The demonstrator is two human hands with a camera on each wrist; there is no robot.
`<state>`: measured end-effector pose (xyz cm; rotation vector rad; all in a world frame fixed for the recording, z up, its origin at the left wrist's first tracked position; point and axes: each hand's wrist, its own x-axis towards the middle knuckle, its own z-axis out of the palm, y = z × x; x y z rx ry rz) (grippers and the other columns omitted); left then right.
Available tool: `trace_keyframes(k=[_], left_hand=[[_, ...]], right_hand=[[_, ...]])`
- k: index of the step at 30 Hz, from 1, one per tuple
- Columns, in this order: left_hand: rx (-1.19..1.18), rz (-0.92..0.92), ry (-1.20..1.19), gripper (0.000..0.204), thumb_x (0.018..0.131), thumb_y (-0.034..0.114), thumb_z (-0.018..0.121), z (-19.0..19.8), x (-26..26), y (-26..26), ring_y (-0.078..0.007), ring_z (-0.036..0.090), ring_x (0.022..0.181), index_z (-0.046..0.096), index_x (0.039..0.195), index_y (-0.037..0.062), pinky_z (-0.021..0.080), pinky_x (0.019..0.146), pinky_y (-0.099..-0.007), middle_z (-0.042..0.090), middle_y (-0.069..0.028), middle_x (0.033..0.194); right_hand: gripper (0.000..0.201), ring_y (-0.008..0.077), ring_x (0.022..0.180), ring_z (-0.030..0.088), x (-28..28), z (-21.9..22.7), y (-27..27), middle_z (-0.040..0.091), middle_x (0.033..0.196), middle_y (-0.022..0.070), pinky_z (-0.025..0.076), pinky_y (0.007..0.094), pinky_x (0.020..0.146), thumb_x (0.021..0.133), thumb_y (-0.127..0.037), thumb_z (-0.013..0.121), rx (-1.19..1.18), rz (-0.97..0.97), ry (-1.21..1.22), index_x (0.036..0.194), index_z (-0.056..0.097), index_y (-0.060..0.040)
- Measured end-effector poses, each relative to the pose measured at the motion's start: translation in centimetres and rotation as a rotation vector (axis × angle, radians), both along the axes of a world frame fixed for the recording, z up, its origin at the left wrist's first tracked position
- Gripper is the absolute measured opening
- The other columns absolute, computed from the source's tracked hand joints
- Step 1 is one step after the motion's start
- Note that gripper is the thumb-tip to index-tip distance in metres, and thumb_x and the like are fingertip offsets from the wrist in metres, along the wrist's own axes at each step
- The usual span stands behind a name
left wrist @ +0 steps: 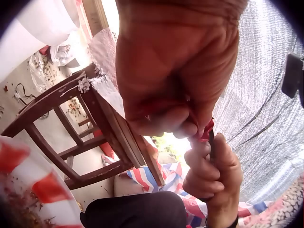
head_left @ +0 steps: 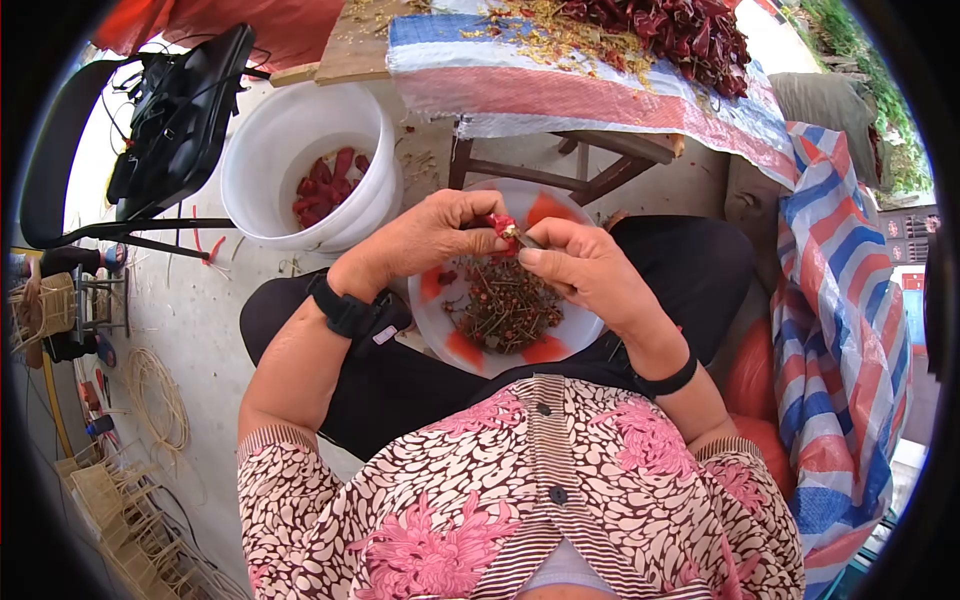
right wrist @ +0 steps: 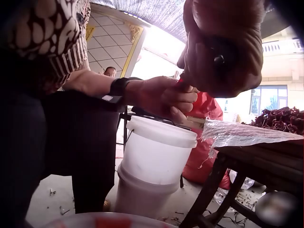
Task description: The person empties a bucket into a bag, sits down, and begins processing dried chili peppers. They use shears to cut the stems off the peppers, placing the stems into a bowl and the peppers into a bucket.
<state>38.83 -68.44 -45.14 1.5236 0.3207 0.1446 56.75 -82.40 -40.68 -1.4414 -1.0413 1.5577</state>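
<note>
Above the basin, my left hand (head_left: 435, 235) pinches a red chili pepper (head_left: 505, 228) between thumb and fingers, its pale cut end facing right. My right hand (head_left: 598, 272) grips a small dark tool (head_left: 527, 241), its tip right at the chili's end. The left wrist view shows this tool (left wrist: 212, 148) as a thin dark strip beside the right thumb; most of it is hidden in the fist, and I cannot tell its kind. Below both hands, a white basin with red patches (head_left: 425, 325) holds a heap of stems and seeds (head_left: 505, 305) between the person's legs.
A white bucket (head_left: 245, 150) with red chilies (head_left: 328, 188) inside stands at left. Ahead, a wooden stand (head_left: 520, 175) bears a striped sheet (head_left: 500, 85) with a pile of dark red chilies (head_left: 670, 40). A black chair (head_left: 180, 130) is far left, more striped sheet (head_left: 830, 350) at right.
</note>
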Motion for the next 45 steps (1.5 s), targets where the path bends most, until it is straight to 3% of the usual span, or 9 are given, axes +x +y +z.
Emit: trace_keyframes(k=[4, 6, 9, 15, 19, 20, 27, 33, 45], left_hand=[[0.087, 0.04, -0.022, 0.007, 0.093, 0.01, 0.061, 0.2, 0.1, -0.3, -0.0024, 0.051, 0.077, 0.058, 0.092, 0.0037, 0.043, 0.069, -0.0211, 0.059, 0.0054, 0.082], [0.222, -0.084, 0.058, 0.004, 0.093, 0.007, 0.06, -0.2, -0.1, -0.8, -0.0033, 0.052, 0.077, 0.058, 0.092, 0.0032, 0.044, 0.071, -0.0219, 0.059, 0.0048, 0.082], [0.037, 0.007, 0.132, 0.008, 0.094, 0.012, 0.061, -1.4, 0.0, -1.0, -0.005, 0.054, 0.077, 0.058, 0.095, 0.0039, 0.046, 0.073, -0.0225, 0.06, 0.0034, 0.084], [-0.086, 0.051, 0.05, 0.015, 0.095, 0.019, 0.062, -0.9, -0.3, -0.5, -0.0042, 0.054, 0.082, 0.057, 0.099, 0.005, 0.045, 0.076, -0.0212, 0.059, 0.003, 0.088], [-0.085, 0.073, 0.014, 0.015, 0.095, 0.019, 0.061, -0.9, -0.3, -0.4, -0.004, 0.053, 0.081, 0.058, 0.098, 0.005, 0.045, 0.077, -0.0211, 0.059, 0.0037, 0.087], [-0.083, 0.068, 0.004, 0.015, 0.095, 0.019, 0.061, -1.0, -0.3, -0.5, -0.004, 0.053, 0.081, 0.058, 0.098, 0.0049, 0.045, 0.077, -0.0212, 0.059, 0.0037, 0.086], [-0.124, 0.066, -0.012, 0.016, 0.094, 0.019, 0.062, -0.9, 0.0, -1.0, -0.004, 0.053, 0.08, 0.059, 0.097, 0.0043, 0.046, 0.074, -0.0215, 0.059, 0.0034, 0.086], [-0.069, 0.162, -0.019, 0.016, 0.093, 0.02, 0.063, -0.8, -0.2, -1.0, -0.0047, 0.054, 0.08, 0.06, 0.096, 0.0041, 0.047, 0.074, -0.0223, 0.06, 0.0024, 0.086], [-0.009, 0.149, -0.044, 0.017, 0.093, 0.019, 0.064, -0.9, -0.2, -1.1, -0.0051, 0.056, 0.082, 0.06, 0.097, 0.0032, 0.05, 0.073, -0.0229, 0.061, 0.0017, 0.087]], right_hand=[[0.025, 0.0004, 0.041, 0.032, 0.5, -1.2, -0.9, 0.042, 0.059, -0.0057, 0.022, 0.0168, 0.037, 0.098, -0.03, 0.053, -0.195, -0.086, 0.585, 0.096, 0.057, -0.0056], [0.026, 0.0007, 0.037, 0.028, 2.0, 0.0, -0.7, 0.041, 0.059, -0.0055, 0.021, 0.0171, 0.034, 0.099, -0.031, 0.052, 0.071, -0.217, 0.812, 0.097, 0.057, -0.0059], [0.021, 0.0001, 0.041, 0.031, 4.2, 3.0, -0.2, 0.043, 0.062, -0.0068, 0.023, 0.0148, 0.036, 0.096, -0.027, 0.058, 0.312, -0.39, 0.229, 0.1, 0.06, -0.0062], [0.02, 0.001, 0.074, 0.05, 1.2, -1.3, -2.2, 0.058, 0.083, -0.0048, 0.041, 0.0213, 0.062, 0.09, -0.021, 0.067, 0.123, -0.047, 0.123, 0.101, 0.06, -0.0057], [0.025, 0.0107, 0.065, 0.057, 0.6, -2.1, -2.6, 0.061, 0.072, 0.0011, 0.045, 0.0273, 0.063, 0.085, -0.029, 0.07, 0.184, -0.14, -0.618, 0.098, 0.063, -0.009], [0.027, 0.0172, 0.061, 0.058, 0.9, -2.0, -2.4, 0.062, 0.068, 0.0058, 0.045, 0.0301, 0.061, 0.084, -0.032, 0.069, 0.2, -0.166, -0.427, 0.098, 0.063, -0.0098], [0.028, 0.0247, 0.062, 0.061, -0.3, -2.3, -1.0, 0.064, 0.071, 0.0098, 0.045, 0.0345, 0.06, 0.085, -0.033, 0.068, 0.294, -0.155, -0.57, 0.099, 0.062, -0.0093], [0.03, 0.026, 0.063, 0.062, 0.0, -1.5, -2.6, 0.064, 0.07, 0.0102, 0.045, 0.0349, 0.06, 0.085, -0.034, 0.067, 0.223, -0.081, -0.815, 0.101, 0.061, -0.0095], [0.03, 0.0275, 0.066, 0.062, -0.2, -1.1, -1.9, 0.064, 0.073, 0.0135, 0.046, 0.0369, 0.062, 0.088, -0.036, 0.064, 0.158, -0.211, -0.659, 0.1, 0.062, -0.0083]])
